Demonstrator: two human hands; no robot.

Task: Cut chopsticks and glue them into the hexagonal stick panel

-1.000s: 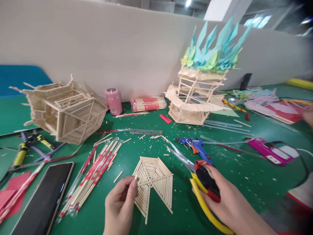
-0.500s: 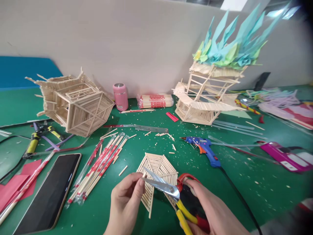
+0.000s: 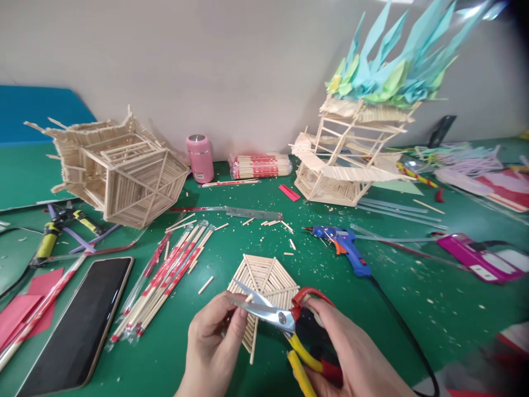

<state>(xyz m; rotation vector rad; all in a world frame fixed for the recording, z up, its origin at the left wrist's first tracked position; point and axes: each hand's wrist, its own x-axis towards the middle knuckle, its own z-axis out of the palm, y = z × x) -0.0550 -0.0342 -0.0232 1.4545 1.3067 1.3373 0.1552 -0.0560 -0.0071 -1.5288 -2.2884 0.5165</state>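
My right hand [image 3: 343, 344] grips a pair of scissors [image 3: 273, 314] by red and yellow handles, its blades parted and pointing left. My left hand [image 3: 217, 336] is closed in a pinch on a short wooden stick [image 3: 249, 298], whose end shows between the blades. Most of that stick is hidden by the fingers. Beneath the blades a flat panel of wooden sticks [image 3: 264, 270], laid like a spider web, rests on the green table; the hands and scissors cover part of it.
Left lie a phone [image 3: 78, 325], wrapped sticks [image 3: 169, 281], pliers [image 3: 53, 231] and a stick lantern frame [image 3: 144, 182]. Behind stand a pink flask [image 3: 200, 159] and a stick bundle [image 3: 260, 166]. Right are a blue glue gun [image 3: 343, 242], its black cord [image 3: 407, 325] and a paper-topped stick structure [image 3: 351, 154].
The scissors and right hand have shifted slightly left, and the blades now sit around the stick's end at my left fingertips. The whole view has moved a little.
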